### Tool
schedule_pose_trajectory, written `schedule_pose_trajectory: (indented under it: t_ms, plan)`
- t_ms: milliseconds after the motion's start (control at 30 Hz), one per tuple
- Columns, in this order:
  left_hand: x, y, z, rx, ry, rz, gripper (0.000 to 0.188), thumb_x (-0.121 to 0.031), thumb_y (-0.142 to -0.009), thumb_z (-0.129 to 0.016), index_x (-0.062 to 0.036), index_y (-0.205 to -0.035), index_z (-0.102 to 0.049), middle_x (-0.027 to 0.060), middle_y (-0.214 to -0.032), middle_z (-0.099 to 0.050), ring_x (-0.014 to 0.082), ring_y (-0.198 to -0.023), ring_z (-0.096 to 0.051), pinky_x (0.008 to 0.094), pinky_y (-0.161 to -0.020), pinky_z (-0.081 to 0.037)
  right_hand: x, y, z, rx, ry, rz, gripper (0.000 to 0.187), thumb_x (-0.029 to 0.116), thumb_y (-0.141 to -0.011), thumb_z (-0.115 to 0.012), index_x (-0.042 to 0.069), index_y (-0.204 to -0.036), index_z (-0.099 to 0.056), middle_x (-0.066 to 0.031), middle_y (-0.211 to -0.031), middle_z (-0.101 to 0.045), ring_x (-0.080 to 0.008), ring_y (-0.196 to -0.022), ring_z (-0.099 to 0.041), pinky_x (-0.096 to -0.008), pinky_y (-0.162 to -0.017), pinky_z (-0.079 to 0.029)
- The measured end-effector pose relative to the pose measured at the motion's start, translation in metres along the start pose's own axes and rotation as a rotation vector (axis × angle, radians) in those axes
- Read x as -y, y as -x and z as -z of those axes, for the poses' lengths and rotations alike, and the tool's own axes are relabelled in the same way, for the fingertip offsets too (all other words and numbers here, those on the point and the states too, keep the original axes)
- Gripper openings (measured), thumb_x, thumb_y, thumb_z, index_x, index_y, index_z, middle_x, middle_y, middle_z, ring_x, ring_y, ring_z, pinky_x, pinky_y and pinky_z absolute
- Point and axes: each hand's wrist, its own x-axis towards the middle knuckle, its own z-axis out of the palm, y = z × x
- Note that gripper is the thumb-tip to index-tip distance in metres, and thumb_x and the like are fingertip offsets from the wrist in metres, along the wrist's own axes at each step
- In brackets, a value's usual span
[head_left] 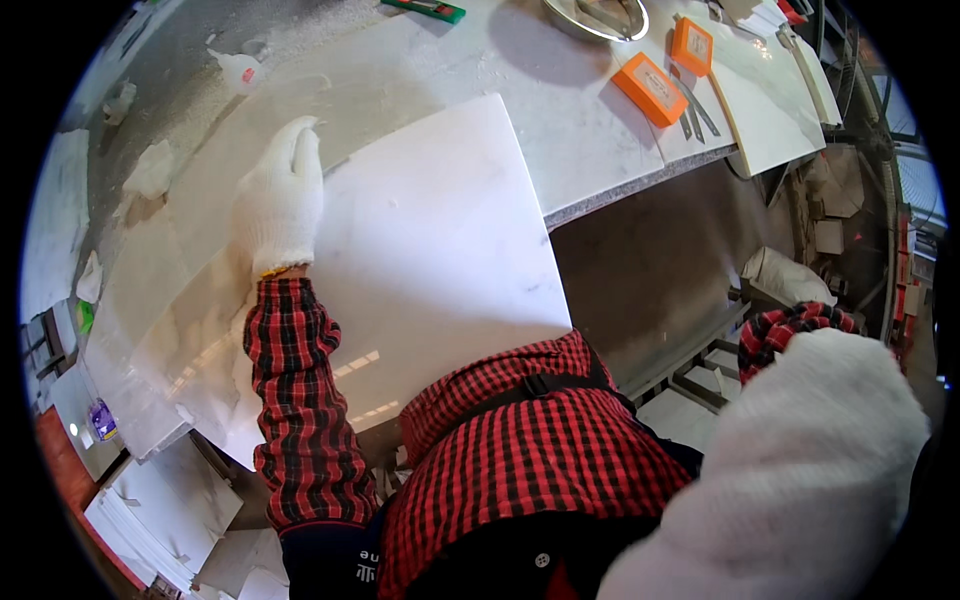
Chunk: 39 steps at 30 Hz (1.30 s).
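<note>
A white marble slab (440,230) with faint grey veining lies on the worktable (590,160), its near side overhanging toward my waist. My left hand (283,195), in a white knitted glove, rests at the slab's far left edge. Its fingers stretch forward and the thumb lies alongside them; their undersides are hidden. Close to the camera at the lower right is my right hand (790,470), also gloved in white. It is raised and blurred, away from the slab, and I cannot make out its fingers or anything in them.
At the back right are two orange boxes (650,88), metal blades (692,108) and a metal bowl (600,18). A green tool (427,9) lies at the far edge. Crumpled white scraps (150,170) and a white bag (238,72) are at left. Stacked slabs (165,510) stand lower left.
</note>
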Motion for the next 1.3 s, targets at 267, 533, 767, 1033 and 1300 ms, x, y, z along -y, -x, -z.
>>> schedule_pose_trajectory:
  t_ms: [267, 533, 767, 1033, 1300]
  plan:
    - [0.001, 0.001, -0.002, 0.007, -0.070, -0.002, 0.034, -0.043, -0.100, -0.053, -0.0282, -0.124, -0.072, 0.0087, -0.104, -0.075, 0.0332, -0.100, -0.070, 0.0424, -0.087, -0.054, 0.006, 0.008, 0.001, -0.024, 0.032, -0.035, 0.015, 0.020, -0.089, -0.060, 0.011, -0.097, -0.070, 0.0039, -0.071, -0.056, -0.0074, -0.058, -0.051, -0.0236, -0.050, -0.039]
    - [0.008, 0.003, 0.002, 0.013, -0.048, 0.025, 0.036, -0.045, -0.100, -0.051, -0.0290, -0.124, -0.072, 0.0079, -0.108, -0.075, 0.0332, -0.103, -0.070, 0.0432, -0.088, -0.053, -0.005, 0.013, 0.002, -0.075, 0.079, -0.042, 0.017, 0.019, -0.091, -0.058, 0.010, -0.100, -0.070, 0.0042, -0.071, -0.056, -0.0061, -0.058, -0.050, -0.0227, -0.050, -0.038]
    - [0.001, -0.002, -0.003, -0.022, -0.083, -0.035, 0.033, -0.045, -0.100, -0.051, -0.0314, -0.121, -0.073, 0.0089, -0.102, -0.076, 0.0348, -0.098, -0.071, 0.0458, -0.085, -0.055, 0.008, 0.022, 0.006, -0.087, 0.107, -0.083, 0.019, 0.018, -0.094, -0.057, 0.009, -0.103, -0.071, 0.0044, -0.071, -0.055, -0.0050, -0.059, -0.049, -0.0219, -0.050, -0.037]
    - [-0.001, 0.004, 0.004, 0.004, -0.037, 0.000, 0.035, -0.041, -0.100, -0.052, -0.0254, -0.124, -0.073, 0.0097, -0.104, -0.075, 0.0337, -0.101, -0.070, 0.0436, -0.088, -0.053, 0.004, 0.019, 0.005, -0.069, 0.102, -0.058, 0.021, 0.017, -0.096, -0.055, 0.009, -0.106, -0.071, 0.0047, -0.072, -0.055, -0.0037, -0.059, -0.048, -0.0209, -0.051, -0.036]
    - [-0.005, -0.001, 0.002, 0.049, -0.069, 0.011, 0.036, -0.043, -0.101, -0.051, -0.0260, -0.125, -0.072, 0.0123, -0.104, -0.075, 0.0353, -0.100, -0.070, 0.0441, -0.088, -0.053, 0.001, 0.021, 0.016, -0.110, 0.138, -0.104, 0.023, 0.016, -0.098, -0.053, 0.008, -0.109, -0.072, 0.0050, -0.072, -0.055, -0.0025, -0.059, -0.047, -0.0200, -0.051, -0.036]
